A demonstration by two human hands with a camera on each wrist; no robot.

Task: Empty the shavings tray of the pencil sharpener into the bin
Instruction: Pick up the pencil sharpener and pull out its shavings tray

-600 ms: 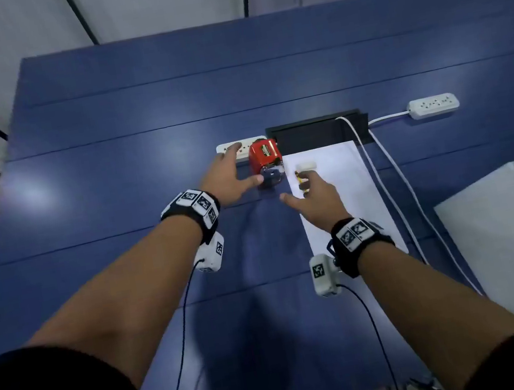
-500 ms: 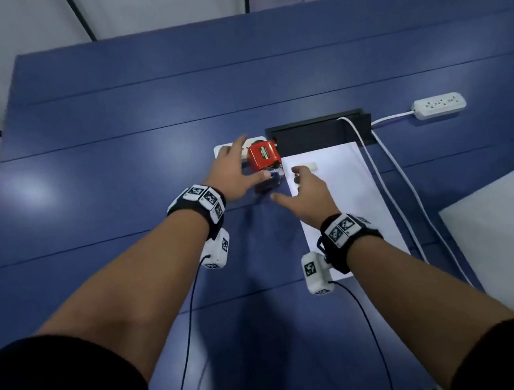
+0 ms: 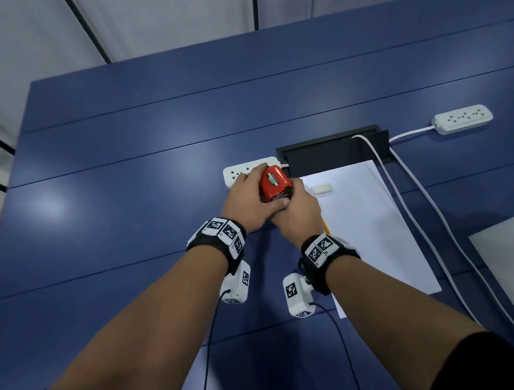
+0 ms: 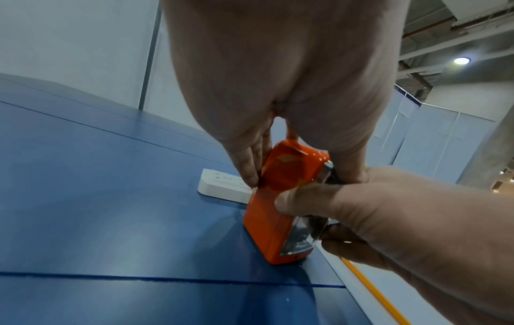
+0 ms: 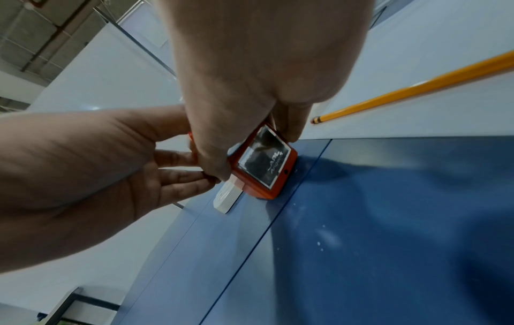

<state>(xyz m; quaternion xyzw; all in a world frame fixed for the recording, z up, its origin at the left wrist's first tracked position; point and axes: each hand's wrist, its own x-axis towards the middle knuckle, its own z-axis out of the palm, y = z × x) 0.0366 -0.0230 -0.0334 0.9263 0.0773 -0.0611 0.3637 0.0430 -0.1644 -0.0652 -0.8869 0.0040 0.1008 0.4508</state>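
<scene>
The left hand point(image 3: 251, 200) grips the red pencil sharpener point(image 3: 275, 186) standing on the table point(image 3: 145, 186). The right hand point(image 3: 298, 215) pinches its clear shavings tray point(image 5: 263, 161) (not out yet). Emptying remains; no bin shows.

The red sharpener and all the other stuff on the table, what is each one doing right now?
Pencil sharpener: standing on the table, gripped by both hands.
Shavings tray: still in the sharpener, dark shavings inside.
Left hand: holds the sharpener's body.
Right hand: fingers pinch the tray end.
Pencil: lying flat on the paper.
Eraser: lying on the paper, untouched.
Paper: flat on the table.
</scene>
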